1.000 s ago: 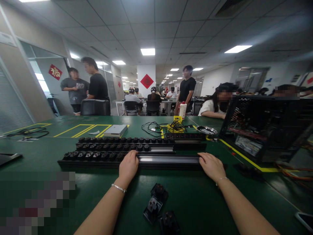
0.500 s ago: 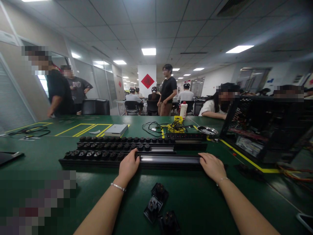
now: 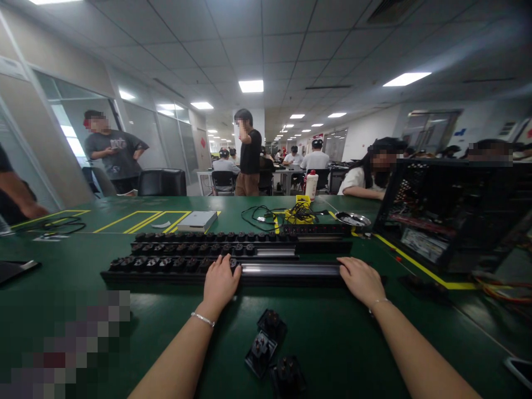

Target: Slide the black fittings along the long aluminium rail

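Observation:
Across the green table lies a long black strip (image 3: 291, 271) with several round black modules (image 3: 166, 264) along its left part and a shiny bare stretch to the right. My left hand (image 3: 221, 281) grips the strip near its middle, over the last modules, with the thumb at the edge of the shiny part. My right hand (image 3: 362, 281) holds the strip's right end, fingers over its top. Behind it lie two more black strips (image 3: 274, 254) with similar modules. Nearer me, several loose black pieces with metal pins (image 3: 260, 346) rest on the table (image 3: 332, 332).
An open black computer case (image 3: 432, 221) stands at the right. Farther back are a metal dish (image 3: 353, 220), black cables (image 3: 260, 217), a white box (image 3: 197, 221) and a bottle (image 3: 311, 185). A person (image 3: 361, 177) sits across the table; others stand behind.
My left hand has shifted slightly right along the strip; my right hand has barely moved. In the background, a person in black has moved left, and another at the far left has mostly left view.

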The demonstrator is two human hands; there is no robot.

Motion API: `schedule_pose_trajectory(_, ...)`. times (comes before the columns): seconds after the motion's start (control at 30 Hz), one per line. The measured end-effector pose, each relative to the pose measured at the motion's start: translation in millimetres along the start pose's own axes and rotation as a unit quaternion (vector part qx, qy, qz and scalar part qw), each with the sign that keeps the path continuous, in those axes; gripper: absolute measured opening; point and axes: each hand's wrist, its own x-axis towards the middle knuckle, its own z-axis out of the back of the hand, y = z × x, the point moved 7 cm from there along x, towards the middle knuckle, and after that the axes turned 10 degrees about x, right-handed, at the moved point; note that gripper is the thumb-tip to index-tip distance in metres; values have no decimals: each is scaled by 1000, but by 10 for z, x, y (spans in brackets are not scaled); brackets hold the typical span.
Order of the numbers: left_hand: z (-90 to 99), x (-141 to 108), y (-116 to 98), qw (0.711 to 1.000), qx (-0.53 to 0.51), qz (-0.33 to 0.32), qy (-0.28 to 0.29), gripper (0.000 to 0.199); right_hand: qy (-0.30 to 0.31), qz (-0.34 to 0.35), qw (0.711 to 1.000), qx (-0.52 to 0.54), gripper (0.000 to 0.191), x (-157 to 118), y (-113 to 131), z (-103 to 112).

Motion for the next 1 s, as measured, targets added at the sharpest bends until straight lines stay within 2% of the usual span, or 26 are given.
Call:
schedule_pose_trajectory(0.23,-19,-4,-7,1000,-8,-20,5,46,-21,15,1000,-14,45,-2,11,7)
schedule_pose_trajectory(0.5,-56,1,11,1000,15,20,4,58,-14,8,1000,-12,45,-6,14,19)
schedule_pose_trajectory(1.0,-49,15,-4,999,-14,-18,45,59,-12,6,1000,-12,46,-1,4,9)
